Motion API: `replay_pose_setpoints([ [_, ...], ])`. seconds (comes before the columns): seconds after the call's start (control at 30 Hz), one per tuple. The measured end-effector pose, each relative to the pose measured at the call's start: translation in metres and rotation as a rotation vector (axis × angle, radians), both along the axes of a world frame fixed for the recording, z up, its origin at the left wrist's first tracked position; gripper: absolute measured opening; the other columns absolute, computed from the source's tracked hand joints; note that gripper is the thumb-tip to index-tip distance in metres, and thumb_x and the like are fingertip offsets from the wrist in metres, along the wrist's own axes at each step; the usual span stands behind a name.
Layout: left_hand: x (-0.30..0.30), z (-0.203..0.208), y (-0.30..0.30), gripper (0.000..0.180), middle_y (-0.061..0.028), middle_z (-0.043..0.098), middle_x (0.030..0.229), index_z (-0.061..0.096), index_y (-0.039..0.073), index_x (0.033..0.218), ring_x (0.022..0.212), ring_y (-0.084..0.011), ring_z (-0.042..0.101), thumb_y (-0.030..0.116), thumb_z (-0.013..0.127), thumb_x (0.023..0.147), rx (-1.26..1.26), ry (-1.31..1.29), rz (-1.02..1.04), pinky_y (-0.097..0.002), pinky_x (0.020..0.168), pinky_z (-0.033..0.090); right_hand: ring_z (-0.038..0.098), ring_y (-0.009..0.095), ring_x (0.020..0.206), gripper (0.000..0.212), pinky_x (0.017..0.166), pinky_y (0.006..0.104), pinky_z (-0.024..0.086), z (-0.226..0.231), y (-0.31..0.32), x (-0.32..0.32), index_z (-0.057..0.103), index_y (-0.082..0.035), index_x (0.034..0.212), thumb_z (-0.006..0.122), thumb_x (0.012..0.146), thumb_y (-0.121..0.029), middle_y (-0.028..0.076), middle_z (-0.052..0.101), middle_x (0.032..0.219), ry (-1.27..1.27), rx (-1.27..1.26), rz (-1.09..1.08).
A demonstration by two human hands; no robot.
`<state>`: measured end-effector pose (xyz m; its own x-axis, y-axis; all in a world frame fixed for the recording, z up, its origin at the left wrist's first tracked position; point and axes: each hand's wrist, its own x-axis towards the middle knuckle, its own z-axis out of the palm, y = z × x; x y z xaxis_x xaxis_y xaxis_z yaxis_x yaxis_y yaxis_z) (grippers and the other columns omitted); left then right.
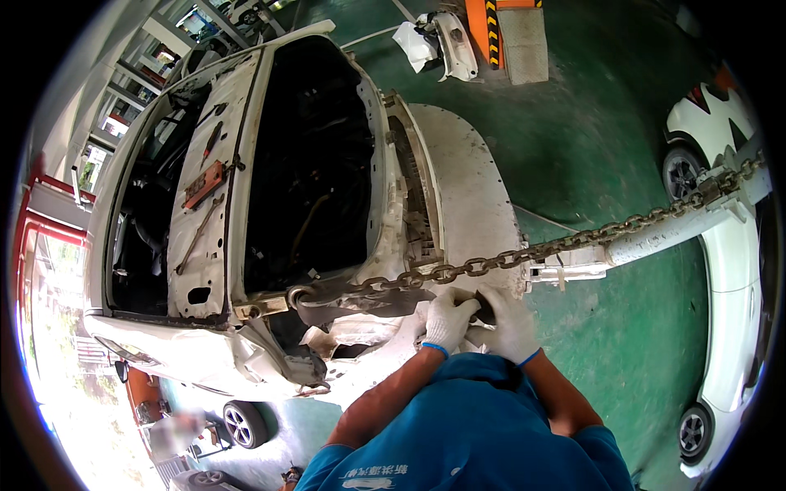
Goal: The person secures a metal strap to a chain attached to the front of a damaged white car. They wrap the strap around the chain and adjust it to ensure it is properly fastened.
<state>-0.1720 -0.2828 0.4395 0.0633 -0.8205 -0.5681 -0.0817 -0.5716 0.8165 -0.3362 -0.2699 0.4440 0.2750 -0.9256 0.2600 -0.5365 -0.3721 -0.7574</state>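
Note:
Both my hands wear white gloves with blue cuffs and are close together in front of my chest, just below a taut, rusty chain (512, 259). My left hand (449, 321) has its fingers curled in toward the other hand. Bent around a small dark thing (485, 309) is my right hand (509, 325); its kind is too hidden to tell. Just left of them, a dark flat strip (360, 304) runs under the chain. The chain's left end meets a ring and a metal clamp (264, 307) on the torn corner of a white car body (164, 331).
On the car's roof lie an orange tool (203, 185) and a long wrench-like bar (199, 236). A pale pulling arm (655, 243) carries the chain to the right. White cars (731, 327) stand at the right. A loose wheel (245, 424) is at lower left, and a removed panel (455, 47) lies behind.

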Motion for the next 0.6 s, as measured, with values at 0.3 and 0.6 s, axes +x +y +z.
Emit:
replay_pose_setpoints([
  [0.3, -0.012, -0.003, -0.004, 0.029, -0.0114, 0.073, 0.096, 0.071, -0.007, 0.108, 0.081, -0.0154, 0.068, 0.015, 0.076, 0.090, -0.087, -0.121, -0.051, -0.0290, 0.071, 0.057, 0.072, 0.034, 0.096, 0.051, 0.080, 0.0426, 0.059, -0.033, 0.009, -0.009, 0.068, -0.010, 0.129, 0.079, 0.081, -0.024, 0.012, 0.072, 0.111, 0.106, -0.030, -0.134],
  [0.6, -0.019, -0.015, -0.006, 0.025, -0.0100, 0.074, 0.091, 0.072, -0.002, 0.107, 0.075, -0.0147, 0.069, 0.017, 0.075, 0.090, -0.177, -0.204, -0.102, -0.0309, 0.071, 0.057, 0.071, 0.034, 0.089, 0.025, 0.081, 0.0429, 0.056, -0.051, 0.007, -0.017, 0.078, -0.008, 0.110, 0.071, 0.090, -0.023, 0.015, 0.074, 0.093, -0.112, 0.322, -0.130],
])
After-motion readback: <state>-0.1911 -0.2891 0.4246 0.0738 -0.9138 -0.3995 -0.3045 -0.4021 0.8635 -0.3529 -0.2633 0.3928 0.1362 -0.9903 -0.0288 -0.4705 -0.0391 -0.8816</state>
